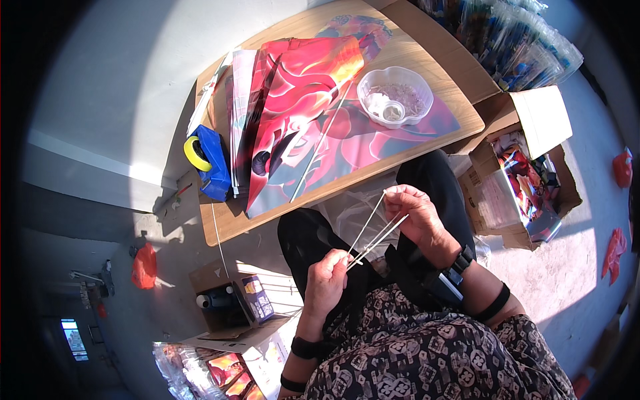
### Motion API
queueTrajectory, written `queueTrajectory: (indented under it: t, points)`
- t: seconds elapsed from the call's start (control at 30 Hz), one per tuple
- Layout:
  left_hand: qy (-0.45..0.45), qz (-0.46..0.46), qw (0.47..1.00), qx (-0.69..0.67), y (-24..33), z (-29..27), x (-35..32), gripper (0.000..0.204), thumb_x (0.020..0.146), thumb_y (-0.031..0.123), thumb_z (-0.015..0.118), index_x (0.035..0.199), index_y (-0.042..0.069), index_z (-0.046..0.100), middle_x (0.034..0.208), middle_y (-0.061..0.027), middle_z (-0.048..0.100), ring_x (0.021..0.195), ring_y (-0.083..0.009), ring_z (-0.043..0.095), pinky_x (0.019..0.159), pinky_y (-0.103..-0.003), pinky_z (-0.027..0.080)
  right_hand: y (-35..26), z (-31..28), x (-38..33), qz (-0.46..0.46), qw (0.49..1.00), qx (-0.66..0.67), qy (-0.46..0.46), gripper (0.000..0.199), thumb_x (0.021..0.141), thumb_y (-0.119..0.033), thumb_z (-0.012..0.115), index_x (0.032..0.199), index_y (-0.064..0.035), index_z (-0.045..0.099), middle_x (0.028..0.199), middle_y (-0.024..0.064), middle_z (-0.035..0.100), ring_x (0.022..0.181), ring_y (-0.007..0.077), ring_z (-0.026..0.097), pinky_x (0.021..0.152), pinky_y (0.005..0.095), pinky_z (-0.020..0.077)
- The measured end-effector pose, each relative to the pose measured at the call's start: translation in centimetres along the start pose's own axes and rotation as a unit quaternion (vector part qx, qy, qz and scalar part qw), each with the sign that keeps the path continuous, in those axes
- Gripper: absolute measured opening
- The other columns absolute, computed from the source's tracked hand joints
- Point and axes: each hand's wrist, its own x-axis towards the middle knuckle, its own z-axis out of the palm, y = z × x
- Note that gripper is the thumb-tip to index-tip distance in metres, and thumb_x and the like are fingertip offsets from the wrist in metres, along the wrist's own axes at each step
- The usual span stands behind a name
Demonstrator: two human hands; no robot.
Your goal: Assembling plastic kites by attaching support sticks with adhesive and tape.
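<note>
Over my lap, my left hand (327, 281) is closed on the lower ends of a few thin pale sticks (377, 243). My right hand (415, 212) pinches the upper tip of one stick between thumb and fingers, and the others fan out just below it. On the wooden table (427, 141) ahead lie glossy red and pink flower-printed sheets (300, 87), some stacked and folded. Another thin rod (321, 141) rests across them. A clear scalloped plastic bowl (404, 80) of small translucent pieces stands on the sheets at the right.
A blue tape dispenser (215, 167) with yellow tape sits at the table's left edge. An open carton (497, 183) of colourful printed material stands to the right, below bagged goods (520, 50). Another open box (230, 303) is at lower left, near a red bag (144, 265).
</note>
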Motion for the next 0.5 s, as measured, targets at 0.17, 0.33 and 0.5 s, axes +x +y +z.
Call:
queueTrajectory:
  t: [0.17,0.33,0.5]
  points:
    - [0.024,0.027,0.999,0.009,0.2,-0.1,-0.1,0.011,0.093,0.003,0.05,0.089,-0.002,0.059,0.063,-0.003,0.053,0.051,-0.0057,0.045,0.047,-0.022,0.037,-1.0,-0.1,0.2,-0.005,0.998,-0.067,0.006,0.004,0.077,0.001,0.066,0.08,0.0019,0.063,0.071,0.0051,0.059,0.058,0.0092,0.046,0.056,0.0225,0.0395]
    - [-0.019,0.025,0.999,-0.018,0.2,-0.3,-0.2,0.015,0.094,0.006,0.05,0.089,-0.002,0.062,0.065,0.0004,0.051,0.049,-0.003,0.041,0.045,-0.02,0.033,-2.1,-0.7,0.0,0.065,0.998,-0.024,0.0,0.006,0.075,0.0,0.066,0.08,0.002,0.063,0.071,0.0059,0.058,0.057,0.0098,0.045,0.056,0.0249,0.0393]
    - [-0.066,-0.072,0.985,-0.141,0.0,-0.5,-0.4,0.016,0.095,0.006,0.049,0.089,-0.002,0.061,0.059,0.0031,0.046,0.05,-0.0017,0.039,0.045,-0.019,0.031,-2.5,-1.9,0.3,0.076,0.993,-0.062,-0.073,0.008,0.073,0.0,0.068,0.079,0.0021,0.063,0.071,0.0069,0.06,0.056,0.0113,0.046,0.056,0.0247,0.0389]
